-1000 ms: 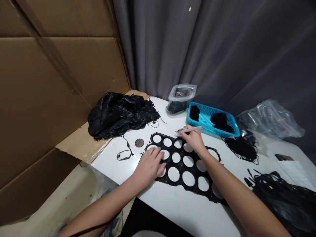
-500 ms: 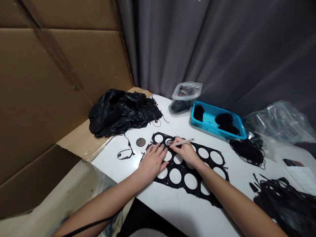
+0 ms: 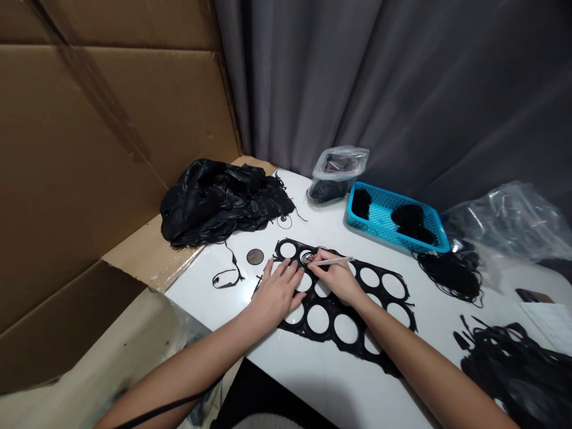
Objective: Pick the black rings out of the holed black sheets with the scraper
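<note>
A black sheet with rows of round holes [image 3: 333,308] lies flat on the white table. My left hand [image 3: 277,297] rests on the sheet's left part, fingers stretched and spread. My right hand [image 3: 336,275] pinches a slim white pen-like tool [image 3: 336,260], its lower end over a hole in the top row. Thin dark loops [image 3: 305,257] show at that hole beside my right fingertips; whether I also grip them is unclear. Left of the sheet lie a dark round disc [image 3: 255,257] and a thin black looped strip [image 3: 226,279].
A crumpled black pile [image 3: 218,202] lies at the back left beside a cardboard wall [image 3: 111,119]. Farther back stand a clear plastic bag [image 3: 337,173] and a blue basket [image 3: 379,234] with black bundles. Black cord [image 3: 451,277] and a black strip heap [image 3: 513,363] lie right.
My right hand has come left and nearer with the white tool, from the sheet's upper edge to a top-row hole. My left hand stays on the sheet. The camera view has shifted slightly.
</note>
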{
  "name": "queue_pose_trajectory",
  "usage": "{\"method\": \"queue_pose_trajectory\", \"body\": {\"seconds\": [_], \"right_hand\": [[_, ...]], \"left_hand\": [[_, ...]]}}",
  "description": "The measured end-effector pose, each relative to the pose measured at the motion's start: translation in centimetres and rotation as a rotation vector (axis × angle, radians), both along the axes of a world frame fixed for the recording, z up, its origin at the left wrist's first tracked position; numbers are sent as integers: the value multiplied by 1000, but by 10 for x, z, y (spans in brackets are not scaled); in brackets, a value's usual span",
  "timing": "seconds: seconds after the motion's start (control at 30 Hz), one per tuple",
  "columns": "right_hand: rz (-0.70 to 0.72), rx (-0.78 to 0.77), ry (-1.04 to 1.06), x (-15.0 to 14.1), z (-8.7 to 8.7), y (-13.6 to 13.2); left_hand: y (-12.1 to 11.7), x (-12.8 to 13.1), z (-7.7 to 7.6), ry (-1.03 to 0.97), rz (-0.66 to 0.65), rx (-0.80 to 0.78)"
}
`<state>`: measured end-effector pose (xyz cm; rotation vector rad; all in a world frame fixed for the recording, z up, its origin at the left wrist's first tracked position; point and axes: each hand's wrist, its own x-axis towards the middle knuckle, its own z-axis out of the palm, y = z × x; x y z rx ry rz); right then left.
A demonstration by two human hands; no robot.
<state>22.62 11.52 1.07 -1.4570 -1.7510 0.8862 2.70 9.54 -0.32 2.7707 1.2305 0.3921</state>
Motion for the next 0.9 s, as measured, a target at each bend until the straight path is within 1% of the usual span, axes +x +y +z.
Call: {"method": "queue_pose_trajectory", "body": {"seconds": [0.17, 0.23, 0.33, 0.5, 0.6, 0.7, 0.8, 0.87, 0.9], "right_hand": [[72, 156, -121, -1, -3, -6], [87, 173, -144, -2, -3, -9], [49, 114, -120, -2, -2, -9], [-5, -25, -3, 2, 1, -3], [-2, -27, 7, 3, 1, -2], [54, 106, -113, -1, -2, -7], [158, 303, -348, -7, -6, -12], [179, 391, -483, -5, -7, -8], [157, 416, -524, -1, -5, -1]], "left_hand": [[0, 0, 2, 17, 2, -9], [0, 0, 3, 20, -1, -14], [0, 0, 4, 17, -2, -18], [0, 0, 4, 15, -10, -17], [-1, 0, 4, 18, -7, -20], [-1, 0, 4, 4, -4, -11], [-1, 0, 4, -9, -5, -8], [-1, 0, 4, 0, -8, -12], [-1, 0, 4, 8, -9, -15]]}}
